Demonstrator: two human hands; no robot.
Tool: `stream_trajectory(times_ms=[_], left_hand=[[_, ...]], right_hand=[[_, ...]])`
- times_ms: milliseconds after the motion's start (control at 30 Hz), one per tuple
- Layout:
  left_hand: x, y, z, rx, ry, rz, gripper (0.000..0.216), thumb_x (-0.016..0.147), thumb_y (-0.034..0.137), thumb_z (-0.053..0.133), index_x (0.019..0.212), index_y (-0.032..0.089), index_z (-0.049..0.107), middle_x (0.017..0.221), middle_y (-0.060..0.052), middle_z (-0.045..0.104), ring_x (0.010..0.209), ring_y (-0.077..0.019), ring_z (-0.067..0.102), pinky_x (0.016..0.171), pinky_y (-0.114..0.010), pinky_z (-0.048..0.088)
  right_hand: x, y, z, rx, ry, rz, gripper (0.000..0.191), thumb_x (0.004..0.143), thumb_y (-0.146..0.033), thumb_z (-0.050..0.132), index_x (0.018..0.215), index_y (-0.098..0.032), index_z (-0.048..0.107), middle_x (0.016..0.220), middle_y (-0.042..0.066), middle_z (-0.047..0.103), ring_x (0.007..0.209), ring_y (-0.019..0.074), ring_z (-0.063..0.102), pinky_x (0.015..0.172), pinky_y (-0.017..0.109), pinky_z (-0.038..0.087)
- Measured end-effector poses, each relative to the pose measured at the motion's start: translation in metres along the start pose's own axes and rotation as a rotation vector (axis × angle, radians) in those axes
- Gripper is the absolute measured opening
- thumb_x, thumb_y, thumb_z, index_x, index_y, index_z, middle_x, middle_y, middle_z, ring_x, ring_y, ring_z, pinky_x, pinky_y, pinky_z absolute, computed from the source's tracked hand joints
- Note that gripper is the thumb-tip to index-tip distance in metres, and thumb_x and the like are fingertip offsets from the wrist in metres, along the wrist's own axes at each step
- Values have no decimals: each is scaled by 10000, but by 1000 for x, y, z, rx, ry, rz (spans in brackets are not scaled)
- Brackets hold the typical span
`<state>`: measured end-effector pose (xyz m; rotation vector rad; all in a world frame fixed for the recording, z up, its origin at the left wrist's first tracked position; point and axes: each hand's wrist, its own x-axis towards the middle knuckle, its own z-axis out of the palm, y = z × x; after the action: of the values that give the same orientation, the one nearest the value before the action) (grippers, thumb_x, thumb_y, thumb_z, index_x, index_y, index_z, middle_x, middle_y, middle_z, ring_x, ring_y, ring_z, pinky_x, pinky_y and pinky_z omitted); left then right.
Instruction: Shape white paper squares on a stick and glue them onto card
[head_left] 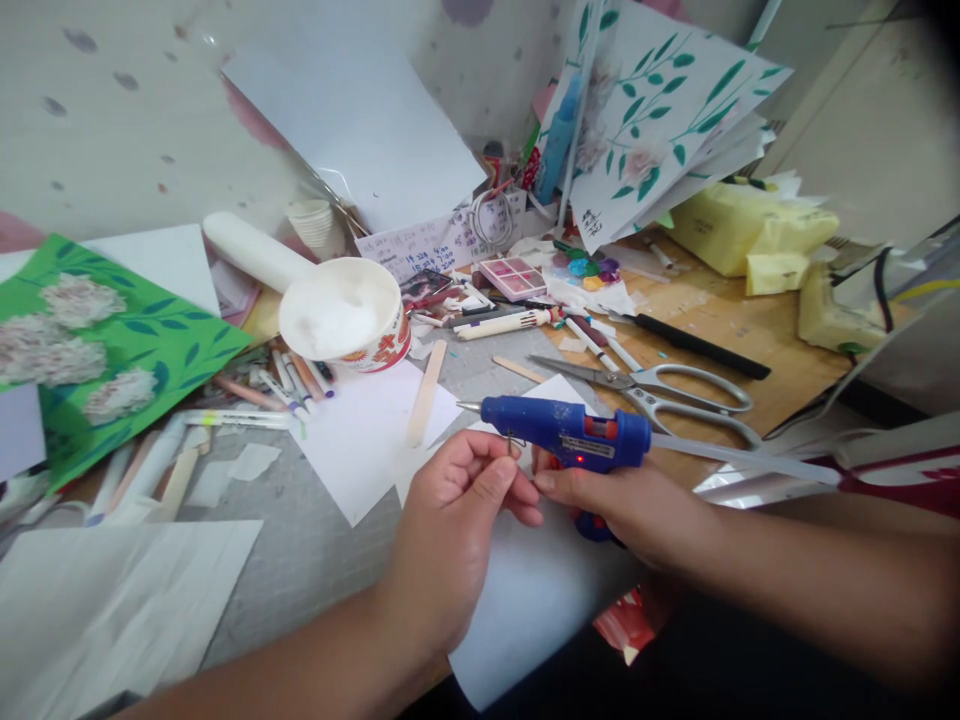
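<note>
My right hand [630,505] is wrapped round the handle of a blue hot glue gun [540,422], whose nozzle points left. A red light glows on its side, and a long translucent glue stick [739,458] sticks out of its back. Just under the barrel, the thumb and fingers of my left hand [465,495] pinch a thin wire stand [514,440] at the gun's front. The fingertips of both hands nearly meet there. White sheets of paper [360,450] lie below and left, with a wooden craft stick [427,393] on one.
Large scissors [660,385] and a black-handled knife [697,345] lie behind the gun. A white paper tub [345,310] stands left of centre, near several markers [292,385]. A green flower picture [112,340] is at left, yellow tissue packs [735,230] at back right.
</note>
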<state>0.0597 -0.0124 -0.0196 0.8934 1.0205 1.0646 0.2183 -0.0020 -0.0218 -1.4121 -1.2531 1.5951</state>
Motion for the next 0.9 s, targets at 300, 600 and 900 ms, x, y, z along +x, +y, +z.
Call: stream_trajectory(times_ms=[300,600,900], left_hand=[[0,-5,-5,33,-20,56,82,907,237,536,979,206,555,672,46,656,626,-101,631,670,-246,499],[4,-2,-9,333,-12,285,112,848,130,592,888,228,627,828,38,683,742,-93,656,712,-202,510],[-2,0,-9,458,17,324,84,843,159,622,843,239,646,774,32,666,708,-119,638,674,-222,498]], right_hand=[[4,-2,-2,136,-27,-20,156,631,-308,691,673,-180,612,624,-18,562,519,99,474,483,226,376],[0,-10,0,275,-32,-21,137,584,-276,684,615,-165,609,586,-25,543,447,74,452,413,201,335],[-5,-11,1,264,-61,-38,133,636,-283,679,653,-168,614,568,-37,536,437,70,448,410,197,314]])
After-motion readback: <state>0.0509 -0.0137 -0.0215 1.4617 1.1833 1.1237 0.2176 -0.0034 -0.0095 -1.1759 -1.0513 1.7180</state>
